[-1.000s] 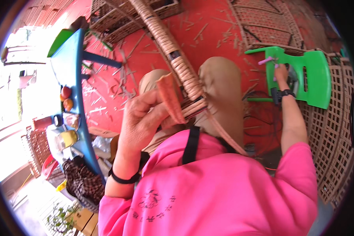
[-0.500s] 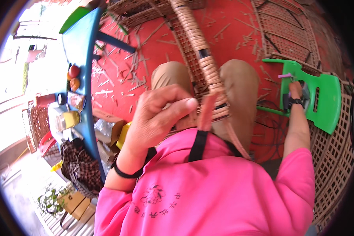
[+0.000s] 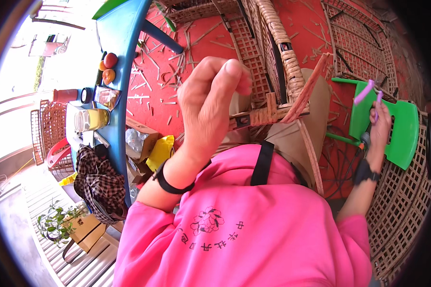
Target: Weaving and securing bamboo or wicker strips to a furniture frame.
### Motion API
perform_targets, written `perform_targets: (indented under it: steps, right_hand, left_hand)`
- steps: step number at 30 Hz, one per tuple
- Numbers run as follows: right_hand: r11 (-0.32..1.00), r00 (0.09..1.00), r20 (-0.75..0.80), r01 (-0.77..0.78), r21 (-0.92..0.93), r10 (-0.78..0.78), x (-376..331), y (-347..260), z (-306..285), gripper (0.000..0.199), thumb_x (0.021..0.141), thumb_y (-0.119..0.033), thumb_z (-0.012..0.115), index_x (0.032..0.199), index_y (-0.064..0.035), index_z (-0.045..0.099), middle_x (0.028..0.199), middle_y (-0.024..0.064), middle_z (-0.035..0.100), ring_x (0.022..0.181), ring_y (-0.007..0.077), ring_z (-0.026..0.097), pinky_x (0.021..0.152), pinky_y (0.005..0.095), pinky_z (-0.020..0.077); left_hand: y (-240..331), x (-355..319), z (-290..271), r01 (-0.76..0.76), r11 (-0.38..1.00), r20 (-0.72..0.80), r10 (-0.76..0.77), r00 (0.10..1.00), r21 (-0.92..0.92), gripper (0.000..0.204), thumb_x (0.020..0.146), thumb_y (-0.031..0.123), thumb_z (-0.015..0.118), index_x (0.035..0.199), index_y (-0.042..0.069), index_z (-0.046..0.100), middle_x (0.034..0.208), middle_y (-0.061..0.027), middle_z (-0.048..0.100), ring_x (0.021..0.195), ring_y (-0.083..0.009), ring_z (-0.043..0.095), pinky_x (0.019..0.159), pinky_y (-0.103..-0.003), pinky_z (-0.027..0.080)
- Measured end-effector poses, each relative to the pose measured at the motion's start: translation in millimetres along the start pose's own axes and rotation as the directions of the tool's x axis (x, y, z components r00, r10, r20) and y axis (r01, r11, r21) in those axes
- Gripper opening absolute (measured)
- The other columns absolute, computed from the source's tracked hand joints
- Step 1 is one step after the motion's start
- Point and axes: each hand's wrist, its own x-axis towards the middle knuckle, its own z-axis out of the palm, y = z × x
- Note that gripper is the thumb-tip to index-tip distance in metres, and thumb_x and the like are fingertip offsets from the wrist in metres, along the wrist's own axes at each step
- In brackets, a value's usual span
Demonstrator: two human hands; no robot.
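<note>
My left hand (image 3: 210, 107) is raised above my lap, its fingers curled in and the thumb laid over the forefinger. Whatever it may hold is hidden. To its right, between my knees, stands a woven rattan basket (image 3: 292, 62) with a strip-wrapped rim. A loose reddish-brown strip (image 3: 309, 91) sticks up at the rim's near corner, apart from my hand, and a paler strip (image 3: 311, 155) hangs toward my waist. Over the green chair my right hand (image 3: 380, 125) grips a tool with purple handles (image 3: 365, 92); its two arms are spread, its exact kind unclear.
The green plastic chair (image 3: 403, 136) stands at the right beside woven lattice panels (image 3: 392, 220). At the left, a blue table (image 3: 122, 62) bears fruit (image 3: 108, 76) and a jar of yellow liquid (image 3: 98, 119). Cut strips litter the red floor (image 3: 203, 45). A cardboard box (image 3: 148, 143) sits under the table.
My right hand has lifted the purple-handled tool off the chair. My left hand has moved up and away from the strip, its fingers curled tighter. The whole view has shifted.
</note>
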Motion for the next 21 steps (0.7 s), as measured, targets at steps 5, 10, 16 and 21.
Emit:
perform_targets:
  steps: [5,10,16,21]
  right_hand:
    - [0.968,0.95,0.183,0.246,0.056,-0.252,-146,-137,132,0.04,0.085,-0.017,0.069,0.115,0.0029,0.052,0.09,0.0057,0.06,0.064,0.0072,0.052,0.049,0.0184,0.0389]
    - [0.978,0.936,0.302,0.142,0.153,-0.183,-234,-172,220,0.043,0.074,-0.002,0.075,0.109,0.0021,0.052,0.085,0.0081,0.057,0.062,0.0109,0.054,0.05,0.0218,0.0448]
    - [0.907,0.593,0.799,-0.385,0.171,0.102,-240,-168,253,0.068,0.071,-0.018,0.083,0.125,0.0037,0.047,0.119,0.0149,0.056,0.097,0.0202,0.062,0.072,0.0296,0.0528]
    - [0.943,0.71,0.704,-0.236,0.234,0.003,-260,-166,279,0.106,0.062,-0.042,0.082,0.141,0.002,0.027,0.138,0.0142,0.039,0.123,0.0258,0.042,0.099,0.0378,0.0354]
  left_hand:
    - [40,-38,-18,-0.192,0.981,0.274,0.191,0.943,-0.024,0.038,0.092,0.032,0.061,0.101,-0.005,0.062,0.086,-0.0095,0.059,0.071,-0.0129,0.056,0.065,-0.025,0.044]
    - [42,-60,-13,-0.402,0.915,0.4,0.378,0.835,-0.025,0.055,0.083,0.043,0.071,0.112,-0.004,0.061,0.092,-0.0105,0.058,0.08,-0.0202,0.056,0.072,-0.032,0.046]
    - [44,-77,-20,-0.257,0.93,0.278,0.328,0.903,-0.262,0.028,0.087,0.022,0.067,0.1,-0.002,0.061,0.107,-0.0175,0.05,0.098,-0.0277,0.053,0.084,-0.035,0.043]
    - [50,-75,-10,-0.341,0.93,0.126,0.358,0.925,-0.135,0.041,0.086,0.025,0.061,0.119,0.004,0.051,0.127,-0.0226,0.038,0.117,-0.0374,0.04,0.101,-0.046,0.031]
